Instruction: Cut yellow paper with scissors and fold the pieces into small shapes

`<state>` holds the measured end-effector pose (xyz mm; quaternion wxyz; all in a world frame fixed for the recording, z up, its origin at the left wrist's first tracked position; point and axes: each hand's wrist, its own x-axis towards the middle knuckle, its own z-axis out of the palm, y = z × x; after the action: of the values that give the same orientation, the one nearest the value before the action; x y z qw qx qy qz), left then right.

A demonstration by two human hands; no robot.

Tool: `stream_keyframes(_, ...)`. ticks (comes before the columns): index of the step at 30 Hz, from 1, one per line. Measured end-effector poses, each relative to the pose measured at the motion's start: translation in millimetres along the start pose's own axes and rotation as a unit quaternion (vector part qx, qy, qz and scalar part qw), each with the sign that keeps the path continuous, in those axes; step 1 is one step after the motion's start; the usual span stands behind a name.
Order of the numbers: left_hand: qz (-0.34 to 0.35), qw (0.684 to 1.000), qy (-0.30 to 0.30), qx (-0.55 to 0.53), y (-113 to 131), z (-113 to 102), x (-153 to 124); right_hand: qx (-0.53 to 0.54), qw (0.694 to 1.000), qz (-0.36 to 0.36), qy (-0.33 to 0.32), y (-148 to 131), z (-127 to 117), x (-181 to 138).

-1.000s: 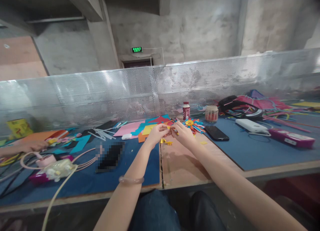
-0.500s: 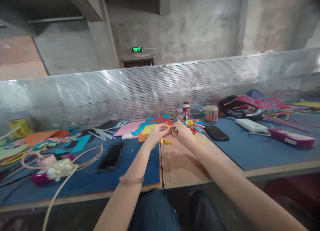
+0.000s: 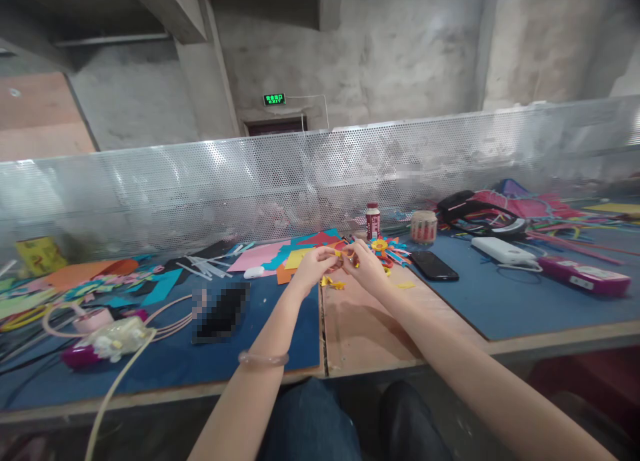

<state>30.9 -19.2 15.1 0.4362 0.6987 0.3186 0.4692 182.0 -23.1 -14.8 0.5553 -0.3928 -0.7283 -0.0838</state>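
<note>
My left hand [image 3: 317, 266] and my right hand [image 3: 367, 264] meet over the bare wooden part of the table. Between their fingertips is a small yellow piece [image 3: 339, 254], looking like a paper or foam strip; its exact shape is too small to make out. Both hands are closed in a pinch on it. Just below the fingers lie curled yellow scraps [image 3: 332, 283]. Behind my right hand rests a paper flower [image 3: 381, 245] with a yellow centre and blue and orange petals, partly hidden by the hand.
Coloured paper sheets [image 3: 260, 255] lie beyond my left hand. A red bottle [image 3: 373, 222] and a jar [image 3: 423, 227] stand at the back. A black phone [image 3: 434, 265], a white power bank [image 3: 503, 251] and a purple box [image 3: 584, 276] lie right. A perforated metal screen [image 3: 240, 181] borders the table.
My right hand's fingers have shifted slightly around the yellow piece, and its wrist has turned a little. My left hand stays nearly where it was.
</note>
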Motion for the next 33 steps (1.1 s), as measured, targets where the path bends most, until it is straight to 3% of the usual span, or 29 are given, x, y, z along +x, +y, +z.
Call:
stream_keyframes(17,-0.001,0.999,0.032,0.033,-1.0,1.2,0.7,0.084,0.996,0.018,-0.019,0.5,1.0,1.9)
stream_keyframes(26,-0.029,0.998,0.034,-0.037,-4.8,-0.6,2.2,0.125,0.989,0.075,-0.021,0.7,-0.4,3.5)
stream_keyframes(33,-0.028,0.999,0.022,-0.004,-6.3,-1.1,2.3,0.128,0.989,0.073,-0.030,-1.1,0.5,2.5)
